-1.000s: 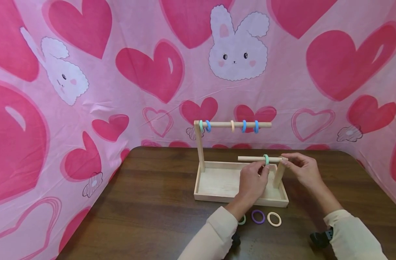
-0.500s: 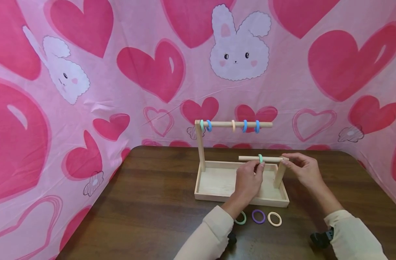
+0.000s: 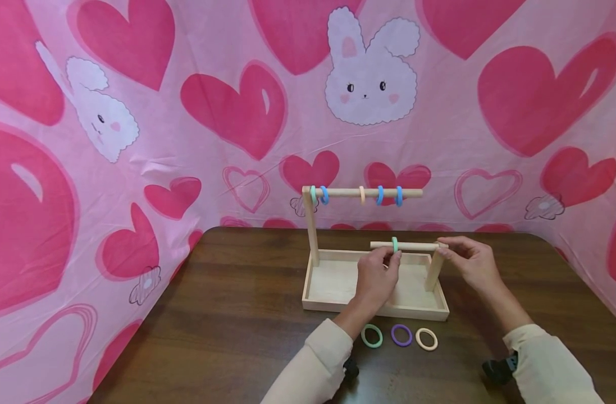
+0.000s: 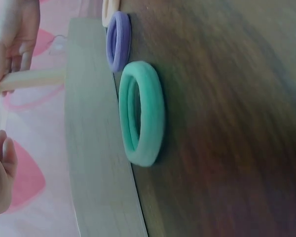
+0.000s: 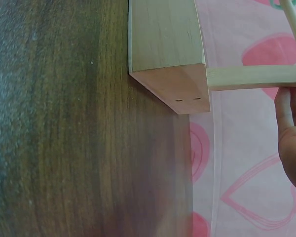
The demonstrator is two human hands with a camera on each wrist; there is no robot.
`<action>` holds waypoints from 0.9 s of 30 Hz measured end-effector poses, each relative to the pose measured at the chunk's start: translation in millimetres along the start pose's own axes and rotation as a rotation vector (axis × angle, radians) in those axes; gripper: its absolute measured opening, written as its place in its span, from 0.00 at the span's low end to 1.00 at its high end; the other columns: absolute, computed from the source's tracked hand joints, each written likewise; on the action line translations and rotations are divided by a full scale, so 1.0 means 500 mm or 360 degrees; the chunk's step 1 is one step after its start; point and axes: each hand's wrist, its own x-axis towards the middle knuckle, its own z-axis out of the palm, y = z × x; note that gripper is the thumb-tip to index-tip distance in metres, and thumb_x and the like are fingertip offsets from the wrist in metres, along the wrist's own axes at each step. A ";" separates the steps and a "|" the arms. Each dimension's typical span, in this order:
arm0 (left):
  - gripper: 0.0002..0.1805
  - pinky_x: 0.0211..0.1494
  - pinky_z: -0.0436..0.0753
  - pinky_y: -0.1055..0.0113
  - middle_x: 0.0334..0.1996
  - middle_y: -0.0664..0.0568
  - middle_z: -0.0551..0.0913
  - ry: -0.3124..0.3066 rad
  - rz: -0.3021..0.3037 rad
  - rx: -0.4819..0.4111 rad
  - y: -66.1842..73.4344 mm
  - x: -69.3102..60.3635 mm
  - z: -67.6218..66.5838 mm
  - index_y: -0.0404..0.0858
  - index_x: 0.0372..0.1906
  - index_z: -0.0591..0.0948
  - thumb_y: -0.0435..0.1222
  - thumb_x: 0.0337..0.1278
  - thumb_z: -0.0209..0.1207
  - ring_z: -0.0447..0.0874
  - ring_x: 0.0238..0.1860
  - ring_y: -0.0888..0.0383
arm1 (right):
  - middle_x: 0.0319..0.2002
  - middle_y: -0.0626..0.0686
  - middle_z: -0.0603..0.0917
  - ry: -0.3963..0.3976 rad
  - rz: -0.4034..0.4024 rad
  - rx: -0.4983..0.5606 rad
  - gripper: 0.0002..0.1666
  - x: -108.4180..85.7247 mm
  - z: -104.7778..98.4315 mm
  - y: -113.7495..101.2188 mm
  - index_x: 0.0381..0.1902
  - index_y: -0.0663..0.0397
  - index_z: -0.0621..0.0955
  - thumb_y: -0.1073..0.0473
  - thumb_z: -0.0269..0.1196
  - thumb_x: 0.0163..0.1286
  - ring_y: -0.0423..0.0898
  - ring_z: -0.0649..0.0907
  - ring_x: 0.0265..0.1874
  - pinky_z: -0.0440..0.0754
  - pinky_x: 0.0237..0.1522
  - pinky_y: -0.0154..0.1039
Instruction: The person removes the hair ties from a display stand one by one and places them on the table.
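Two-rod wooden stand with coloured rings, attended by both hands. The left hand (image 3: 377,276) pinches the lower edge of a mint ring (image 3: 395,247) between thumb and fingers; this ring encircles the lower rod (image 3: 416,247), nearer the rod's free left end than its fixed right end. The right hand (image 3: 471,261) pinches the fixed end, where the rod meets a short post (image 3: 434,273) at the right side of a shallow tray (image 3: 323,306). At the tray's left side, a tall post (image 3: 310,227) bears the upper rod (image 3: 343,193), around which hang, from left to right, a green ring (image 3: 313,196), a blue ring (image 3: 325,194), a peach ring (image 3: 361,196) and two further blue rings (image 3: 380,196). In front of the tray, three loose rings lie flat in a row on the dark surface (image 3: 222,314): a sea-green ring (image 4: 153,113), a purple ring (image 4: 122,42) and a cream ring (image 3: 427,349). Behind the surface hangs a pink cloth (image 3: 302,123) printed with hearts and rabbit faces
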 end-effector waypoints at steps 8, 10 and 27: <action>0.06 0.32 0.75 0.87 0.26 0.51 0.89 -0.0021 -0.0070 -0.0024 -0.006 0.004 -0.016 0.37 0.37 0.89 0.36 0.65 0.65 0.84 0.27 0.67 | 0.29 0.27 0.84 -0.0006 0.0003 0.0008 0.14 0.000 0.000 0.001 0.46 0.69 0.86 0.78 0.67 0.62 0.24 0.80 0.27 0.77 0.31 0.20; 0.07 0.32 0.75 0.87 0.26 0.50 0.89 -0.0022 -0.0083 -0.0030 -0.006 0.004 -0.020 0.37 0.37 0.89 0.36 0.66 0.65 0.83 0.27 0.67 | 0.29 0.27 0.84 -0.0008 0.0011 0.0005 0.14 0.000 0.000 0.002 0.46 0.68 0.86 0.77 0.67 0.62 0.24 0.80 0.27 0.77 0.31 0.20; 0.07 0.32 0.76 0.84 0.25 0.49 0.89 0.0007 -0.0120 -0.0047 -0.020 0.010 -0.049 0.36 0.36 0.88 0.36 0.66 0.64 0.83 0.27 0.65 | 0.29 0.27 0.84 -0.0010 0.0021 0.0023 0.14 -0.001 0.000 0.000 0.46 0.64 0.87 0.77 0.67 0.62 0.25 0.79 0.27 0.77 0.30 0.20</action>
